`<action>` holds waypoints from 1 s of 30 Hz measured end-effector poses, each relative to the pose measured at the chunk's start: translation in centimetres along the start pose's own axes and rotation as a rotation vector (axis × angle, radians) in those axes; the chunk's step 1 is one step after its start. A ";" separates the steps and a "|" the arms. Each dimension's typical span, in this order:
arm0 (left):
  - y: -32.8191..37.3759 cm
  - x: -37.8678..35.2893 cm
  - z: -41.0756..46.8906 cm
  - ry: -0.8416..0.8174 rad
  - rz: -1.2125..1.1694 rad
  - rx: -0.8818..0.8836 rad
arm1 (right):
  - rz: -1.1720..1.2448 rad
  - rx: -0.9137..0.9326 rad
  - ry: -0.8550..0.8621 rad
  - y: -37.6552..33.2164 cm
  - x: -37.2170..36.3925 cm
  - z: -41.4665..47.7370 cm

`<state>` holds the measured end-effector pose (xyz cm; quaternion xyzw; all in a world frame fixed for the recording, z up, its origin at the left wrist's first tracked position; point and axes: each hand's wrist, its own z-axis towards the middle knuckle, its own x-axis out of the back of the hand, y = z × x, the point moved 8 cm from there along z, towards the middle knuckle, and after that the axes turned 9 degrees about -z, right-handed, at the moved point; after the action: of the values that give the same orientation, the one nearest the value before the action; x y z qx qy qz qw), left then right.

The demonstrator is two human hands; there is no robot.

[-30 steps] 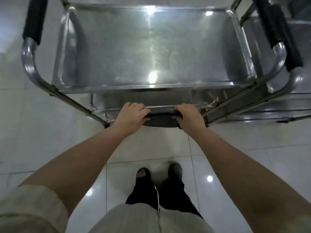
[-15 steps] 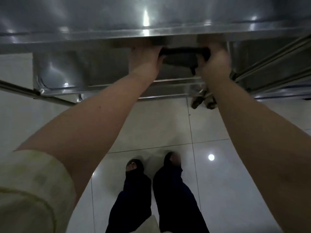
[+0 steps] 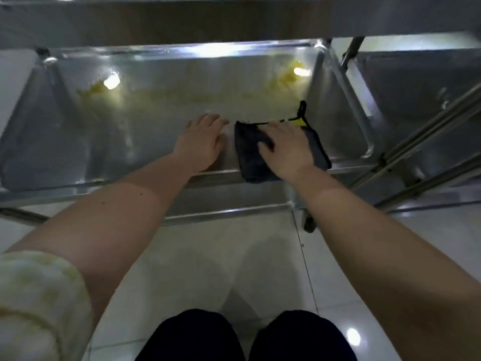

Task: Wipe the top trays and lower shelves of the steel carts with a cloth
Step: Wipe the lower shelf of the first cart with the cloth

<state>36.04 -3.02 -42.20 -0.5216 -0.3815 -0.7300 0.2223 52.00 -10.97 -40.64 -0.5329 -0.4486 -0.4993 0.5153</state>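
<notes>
A dark folded cloth (image 3: 250,157) with a yellow-edged corner and a black loop lies on the lower shelf (image 3: 145,136) of the steel cart, near its front rim. My right hand (image 3: 286,147) rests flat on top of the cloth with spread fingers. My left hand (image 3: 203,142) lies flat on the bare shelf just left of the cloth. Yellowish smears (image 3: 283,79) mark the back of the shelf, at right and at left. The underside of the top tray (image 3: 234,19) runs across the top of the view.
A second steel cart's lower shelf (image 3: 421,105) stands right beside this one, with slanted frame bars (image 3: 426,142) between them. A caster (image 3: 309,222) sits under the front right corner. White glossy floor tiles (image 3: 197,256) and my knees fill the foreground.
I have dropped lower, so the lower shelf fills the view. Both hands let go of the cloth they held by its ends; it now lies on the shelf under my right hand.
</notes>
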 end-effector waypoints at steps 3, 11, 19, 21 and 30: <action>-3.2 -2.4 1.1 -0.082 0.039 0.144 | -0.118 -0.078 -0.309 -0.8 -5.1 1.0; -4.5 -3.6 1.2 -0.121 0.115 0.250 | -0.098 -0.256 -0.316 12.7 -4.2 -0.1; -4.7 -3.9 1.3 -0.168 0.114 0.258 | -0.105 -0.304 -0.256 7.1 -4.9 1.8; -4.9 -3.7 1.1 -0.162 0.102 0.266 | -0.103 -0.134 -0.240 -0.8 -6.1 2.8; -6.9 -2.2 3.8 -0.140 0.077 0.256 | -0.055 0.141 -0.262 -1.6 -5.3 2.7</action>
<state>34.12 4.06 -45.90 -0.5527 -0.4658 -0.6282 0.2879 50.10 -7.95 -45.64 -0.5435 -0.5605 -0.4065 0.4746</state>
